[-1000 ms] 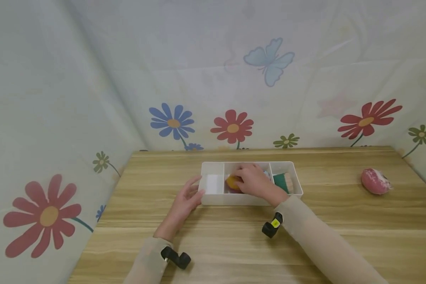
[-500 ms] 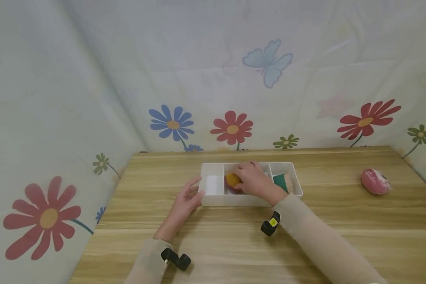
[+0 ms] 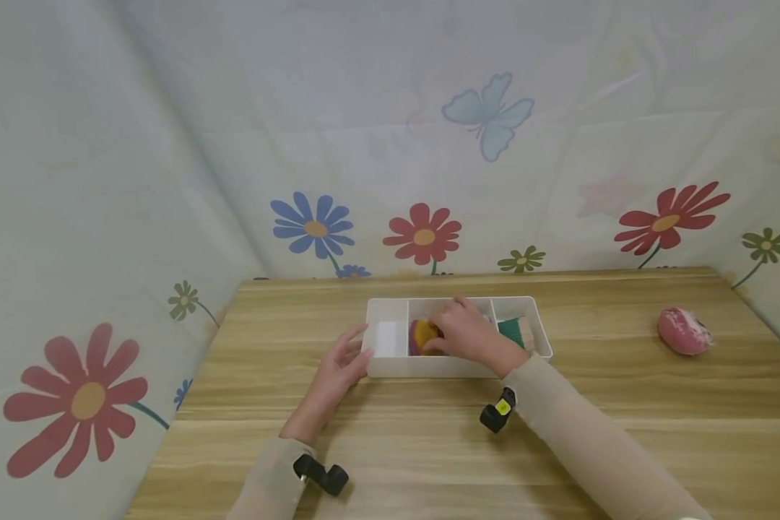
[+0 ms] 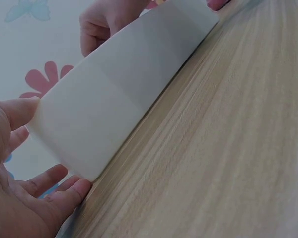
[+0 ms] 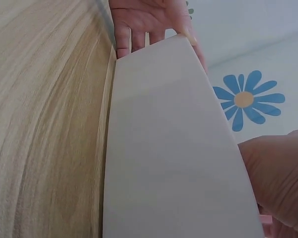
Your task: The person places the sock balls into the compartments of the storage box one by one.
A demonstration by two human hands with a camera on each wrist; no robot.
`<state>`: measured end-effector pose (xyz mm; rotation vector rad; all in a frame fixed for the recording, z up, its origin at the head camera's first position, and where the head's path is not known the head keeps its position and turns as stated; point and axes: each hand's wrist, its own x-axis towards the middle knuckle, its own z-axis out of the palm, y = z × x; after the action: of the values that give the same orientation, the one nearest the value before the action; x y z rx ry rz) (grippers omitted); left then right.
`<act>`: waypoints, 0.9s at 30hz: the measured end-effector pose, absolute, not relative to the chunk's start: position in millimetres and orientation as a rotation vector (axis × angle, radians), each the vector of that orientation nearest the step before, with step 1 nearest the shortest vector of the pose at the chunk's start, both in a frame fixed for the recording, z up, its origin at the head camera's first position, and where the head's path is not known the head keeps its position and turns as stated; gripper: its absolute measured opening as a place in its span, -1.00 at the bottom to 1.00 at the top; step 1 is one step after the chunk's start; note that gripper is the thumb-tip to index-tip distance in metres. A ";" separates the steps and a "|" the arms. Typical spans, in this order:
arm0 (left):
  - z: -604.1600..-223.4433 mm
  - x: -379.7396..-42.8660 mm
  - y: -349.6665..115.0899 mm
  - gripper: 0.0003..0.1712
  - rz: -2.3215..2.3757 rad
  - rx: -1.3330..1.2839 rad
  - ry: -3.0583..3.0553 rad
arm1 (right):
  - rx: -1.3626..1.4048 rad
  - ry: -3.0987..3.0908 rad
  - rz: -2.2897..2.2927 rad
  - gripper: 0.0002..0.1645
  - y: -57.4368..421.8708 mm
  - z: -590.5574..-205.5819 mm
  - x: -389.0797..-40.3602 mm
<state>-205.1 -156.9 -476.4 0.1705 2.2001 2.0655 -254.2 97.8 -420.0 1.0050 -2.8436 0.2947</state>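
Note:
A white three-part organizer box [image 3: 390,367] lies lengthwise on the wooden table. In its middle compartment, my right hand [image 3: 471,334] has curled fingers and its thumb on a yellow and purple soft-looking bundle [image 3: 421,334]. The fingertips are partly hidden inside the box. My left hand [image 3: 339,368] is at the box's left end. In the left wrist view, that hand's thumb touches the upper corner and its loosely extended fingers lie by the lower one. A green, ribbed roll with a beige part [image 3: 513,331] sits in the right compartment.
A pink and white rounded bundle [image 3: 685,331] lies on the table [image 3: 624,390] to the right. Inside the left compartment is a white rectangular patch [image 3: 390,338]. Behind the table hangs a pale sheet [image 3: 364,108] printed with flowers and a butterfly.
The yellow and purple bundle has shifted slightly left, against the divider, and more purple shows at its left side. My right hand stays over the middle compartment; my left hand keeps its place.

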 end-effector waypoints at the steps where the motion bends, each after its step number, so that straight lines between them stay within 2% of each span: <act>1: -476.7 -205.1 -156.7 -0.38 2.063 0.172 2.203 | 1.006 -2.842 0.308 -0.58 98.0 -420.1 -253.6; 13: -475.7 -204.1 -156.2 -0.39 2.060 0.155 2.204 | 1.040 -2.760 0.443 -0.73 102.1 -414.4 -248.9; 27: -476.7 -205.0 -155.3 -0.38 2.067 0.145 2.194 | 1.106 -2.590 0.481 -0.73 134.0 -408.7 -243.4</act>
<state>-205.0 -155.3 -476.7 0.1446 2.1942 2.0669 -243.4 134.0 -408.7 1.1058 -2.5900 0.4808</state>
